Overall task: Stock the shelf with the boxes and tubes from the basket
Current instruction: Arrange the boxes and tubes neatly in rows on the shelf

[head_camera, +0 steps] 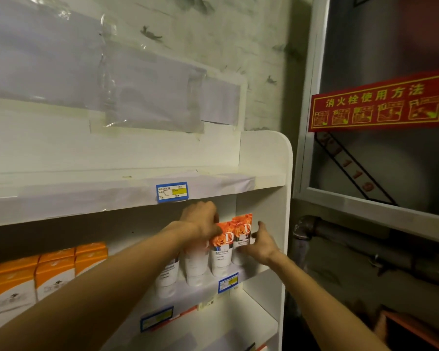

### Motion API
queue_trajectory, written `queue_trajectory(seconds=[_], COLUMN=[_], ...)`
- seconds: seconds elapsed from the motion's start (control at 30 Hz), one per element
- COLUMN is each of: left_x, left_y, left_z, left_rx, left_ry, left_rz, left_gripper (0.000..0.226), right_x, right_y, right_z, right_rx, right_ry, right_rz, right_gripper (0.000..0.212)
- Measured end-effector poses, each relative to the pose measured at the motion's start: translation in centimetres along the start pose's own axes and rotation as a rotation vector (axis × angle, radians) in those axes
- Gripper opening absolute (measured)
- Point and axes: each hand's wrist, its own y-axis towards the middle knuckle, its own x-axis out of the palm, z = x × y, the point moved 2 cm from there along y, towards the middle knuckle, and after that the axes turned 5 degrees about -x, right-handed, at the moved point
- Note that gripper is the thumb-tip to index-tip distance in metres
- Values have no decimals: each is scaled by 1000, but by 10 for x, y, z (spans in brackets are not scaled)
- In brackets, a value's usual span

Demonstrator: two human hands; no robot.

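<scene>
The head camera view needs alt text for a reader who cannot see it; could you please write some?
Both hands reach to a row of white tubes with orange tops standing at the right end of a white shelf; the left hand grips the tube tops, the right hand touches the end tube. Orange-and-white boxes stand further left.

Head-camera view of the person's own body. Two forearms enter from the lower edge of the frame, each ending in a hand. The left forearm (107, 282) is bare from the frame edge to the wrist; no sleeve, watch or band shows on it. The right forearm (322, 297) is likewise bare along its whole visible length. The left hand (200, 221) is ungloved, with no ring to be seen. The right hand (260, 245) is also ungloved and unadorned. Fingernails are too blurred to describe. No clothing appears anywhere in view.
</scene>
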Motion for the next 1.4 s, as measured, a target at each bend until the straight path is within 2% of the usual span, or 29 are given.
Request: queue_trajectory(seconds=[0.13,0.27,0.47,1.1,1.4], left_x=[6,10,15,25,26], left_y=[6,10,10,9,17], left_z=[-3,-3,-6,-1,-3], left_rx=[-13,-24,-48,-99,-108], left_ry=[-14,-14,-80,-206,-250], left_rz=[71,114,147,191,130], left_gripper=[19,14,12,13,10], right_x=[29,46,51,38,40], right_y=[-1,7,10,13,11], right_z=[22,43,54,63,64], right_rx=[34,9,-45,-76,-98], right_ry=[92,70,103,175,189], right_rz=[44,96,129,73,80], right_gripper=[81,56,43,41,39])
